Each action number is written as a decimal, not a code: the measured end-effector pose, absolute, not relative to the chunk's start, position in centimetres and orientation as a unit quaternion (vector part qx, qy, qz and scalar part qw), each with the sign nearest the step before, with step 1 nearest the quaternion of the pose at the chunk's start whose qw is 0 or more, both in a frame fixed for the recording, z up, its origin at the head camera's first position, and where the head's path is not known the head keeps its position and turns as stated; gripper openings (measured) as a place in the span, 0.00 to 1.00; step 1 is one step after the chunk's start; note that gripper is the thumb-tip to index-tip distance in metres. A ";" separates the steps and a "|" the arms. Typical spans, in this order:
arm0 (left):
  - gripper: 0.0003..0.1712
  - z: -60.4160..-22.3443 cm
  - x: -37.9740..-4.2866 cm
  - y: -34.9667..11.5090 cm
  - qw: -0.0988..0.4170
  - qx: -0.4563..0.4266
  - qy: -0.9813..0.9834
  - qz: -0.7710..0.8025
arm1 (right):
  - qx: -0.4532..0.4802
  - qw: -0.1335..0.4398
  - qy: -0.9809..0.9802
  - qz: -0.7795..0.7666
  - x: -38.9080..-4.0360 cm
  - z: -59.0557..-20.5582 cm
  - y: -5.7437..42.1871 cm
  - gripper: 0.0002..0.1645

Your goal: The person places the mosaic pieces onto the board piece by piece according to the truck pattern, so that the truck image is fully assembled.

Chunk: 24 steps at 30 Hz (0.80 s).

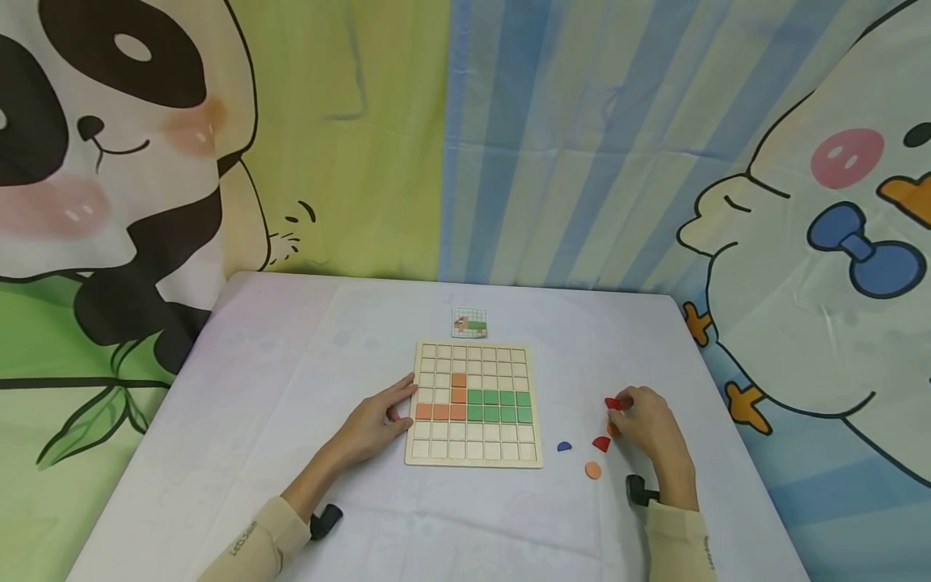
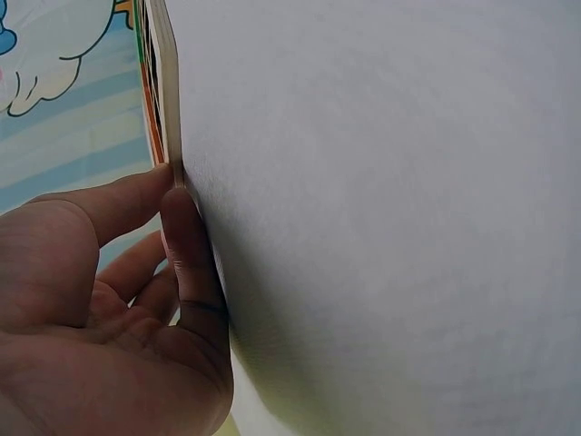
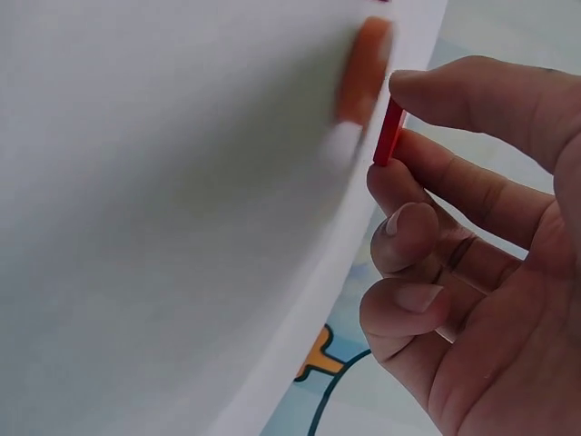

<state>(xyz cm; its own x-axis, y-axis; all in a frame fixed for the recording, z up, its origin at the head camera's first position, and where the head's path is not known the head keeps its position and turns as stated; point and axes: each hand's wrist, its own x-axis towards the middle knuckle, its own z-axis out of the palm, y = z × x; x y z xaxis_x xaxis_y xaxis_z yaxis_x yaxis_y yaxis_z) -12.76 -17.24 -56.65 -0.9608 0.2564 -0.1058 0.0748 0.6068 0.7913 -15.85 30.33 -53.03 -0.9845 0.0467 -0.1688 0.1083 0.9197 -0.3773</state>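
Note:
A wooden grid board [image 1: 473,453] lies on the table with orange and green squares in several cells. My left hand [image 1: 374,424] rests against its left edge, and in the left wrist view the fingertips [image 2: 179,213] touch the board's edge [image 2: 171,100]. To the right of the board, my right hand [image 1: 647,420] pinches a thin red piece [image 3: 388,134] between thumb and finger. An orange piece [image 1: 613,430] lies partly hidden beside that hand. Nearby are a red wedge-shaped piece [image 1: 601,444], a blue half-round piece [image 1: 564,446] and an orange round piece [image 1: 592,470].
Behind the board lies a small picture card [image 1: 469,322] with a gridded pattern. A white cloth covers the table [image 1: 291,347]. Printed curtains [image 1: 567,145] with a panda and a bird hang behind and beside it. Black wrist devices [image 1: 325,522] are on both forearms.

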 end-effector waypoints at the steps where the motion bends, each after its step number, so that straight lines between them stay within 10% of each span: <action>1: 0.39 -56.6 -12.7 -17.3 0.103 0.093 0.890 0.434 | 0.041 0.079 0.976 -0.200 -15.9 -52.9 30.1 0.22; 24: 0.39 -56.9 -12.8 -17.3 0.111 0.088 0.888 0.437 | -0.135 0.008 0.966 -0.222 -17.8 -50.6 19.3 0.13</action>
<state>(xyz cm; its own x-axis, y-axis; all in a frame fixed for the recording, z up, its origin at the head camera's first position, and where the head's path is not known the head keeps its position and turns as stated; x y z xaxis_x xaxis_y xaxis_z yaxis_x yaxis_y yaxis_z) -12.78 -17.34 -56.92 -0.9597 0.2543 -0.1199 0.0600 0.6017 0.7965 -17.80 19.32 -50.58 -0.9632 -0.2651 0.0438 -0.2576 0.8648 -0.4311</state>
